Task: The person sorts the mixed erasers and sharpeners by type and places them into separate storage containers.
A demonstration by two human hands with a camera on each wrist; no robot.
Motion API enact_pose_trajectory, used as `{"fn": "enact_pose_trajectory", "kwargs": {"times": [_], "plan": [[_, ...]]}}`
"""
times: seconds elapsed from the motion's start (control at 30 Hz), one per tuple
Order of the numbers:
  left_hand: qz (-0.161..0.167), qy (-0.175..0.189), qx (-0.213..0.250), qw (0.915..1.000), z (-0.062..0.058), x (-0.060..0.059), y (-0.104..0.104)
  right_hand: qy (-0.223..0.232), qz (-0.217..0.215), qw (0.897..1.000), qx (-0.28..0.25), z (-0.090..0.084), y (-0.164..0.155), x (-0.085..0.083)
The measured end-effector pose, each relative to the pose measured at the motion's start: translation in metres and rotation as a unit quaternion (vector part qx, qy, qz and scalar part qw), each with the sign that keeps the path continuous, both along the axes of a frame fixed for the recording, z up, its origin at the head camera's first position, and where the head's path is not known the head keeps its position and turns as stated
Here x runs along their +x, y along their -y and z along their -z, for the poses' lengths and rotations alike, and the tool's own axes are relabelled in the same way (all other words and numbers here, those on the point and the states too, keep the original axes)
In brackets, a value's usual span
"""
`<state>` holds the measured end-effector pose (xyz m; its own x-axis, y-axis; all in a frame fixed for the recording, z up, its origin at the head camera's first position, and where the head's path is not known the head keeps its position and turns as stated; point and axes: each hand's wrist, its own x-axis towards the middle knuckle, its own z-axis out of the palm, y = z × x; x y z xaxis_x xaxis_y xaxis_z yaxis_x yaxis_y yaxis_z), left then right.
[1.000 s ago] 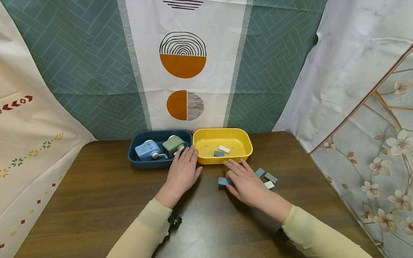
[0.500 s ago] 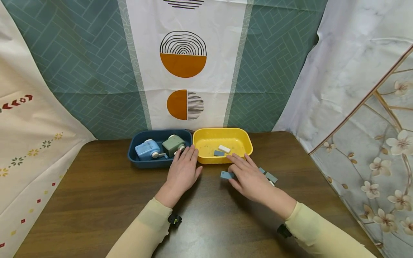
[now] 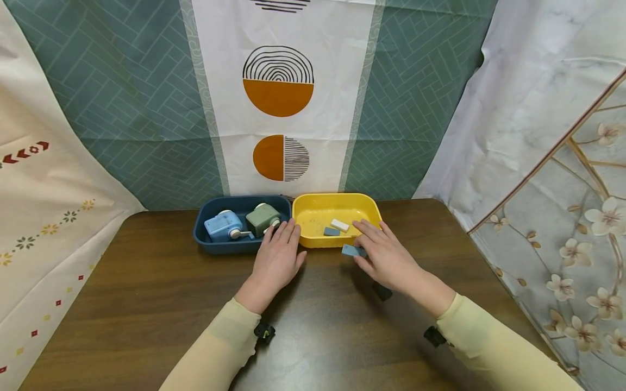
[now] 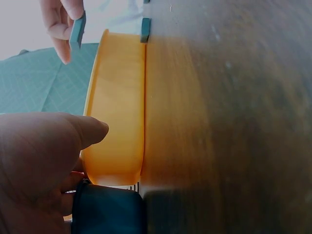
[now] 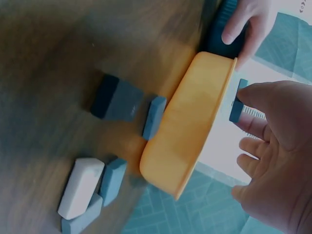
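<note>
My right hand (image 3: pixel 386 258) pinches a small blue eraser (image 3: pixel 351 250) between thumb and fingers. It holds the eraser at the front right of a yellow tray (image 3: pixel 313 214), above the table in the right wrist view. Inside that tray lie a white eraser (image 3: pixel 339 225) and another blue eraser (image 3: pixel 331 232). Fingers straight, my left hand (image 3: pixel 277 255) rests where the yellow tray meets a dark blue tray (image 3: pixel 230 248). The dark blue tray holds a light blue crank pencil sharpener (image 3: pixel 224 226) and a green sharpener (image 3: pixel 262 218).
Beside the yellow tray, in the right wrist view, an eraser (image 5: pixel 154 118) and a dark block (image 5: pixel 114 97) lie on the table. Farther off lie a white eraser (image 5: pixel 81 187) and two bluish ones. A patterned cloth (image 3: pixel 411 108) hangs behind the trays.
My right hand has carried the blue eraser forward and slightly right, up to the yellow tray's front edge. A dark block now shows below that hand. My left hand has stayed put.
</note>
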<state>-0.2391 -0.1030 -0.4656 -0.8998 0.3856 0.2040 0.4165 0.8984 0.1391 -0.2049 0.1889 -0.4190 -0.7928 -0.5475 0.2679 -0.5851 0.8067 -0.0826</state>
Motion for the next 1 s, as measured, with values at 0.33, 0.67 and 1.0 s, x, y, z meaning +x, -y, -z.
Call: {"fn": "enact_pose_trajectory", "kwargs": {"times": [0.33, 0.67, 1.0], "plan": [[0.009, -0.025, -0.002, 0.9997, 0.001, 0.001, 0.001, -0.007, 0.024, 1.0, -0.004, -0.012, -0.01, -0.015], [0.009, -0.016, -0.002, 0.9998, 0.002, 0.0, 0.002, -0.003, 0.045, 0.999, -0.005, -0.018, -0.02, -0.031], [0.004, -0.006, -0.005, 1.0, 0.002, 0.0, 0.001, 0.012, 0.071, 0.997, -0.017, -0.02, -0.022, -0.048]]}}
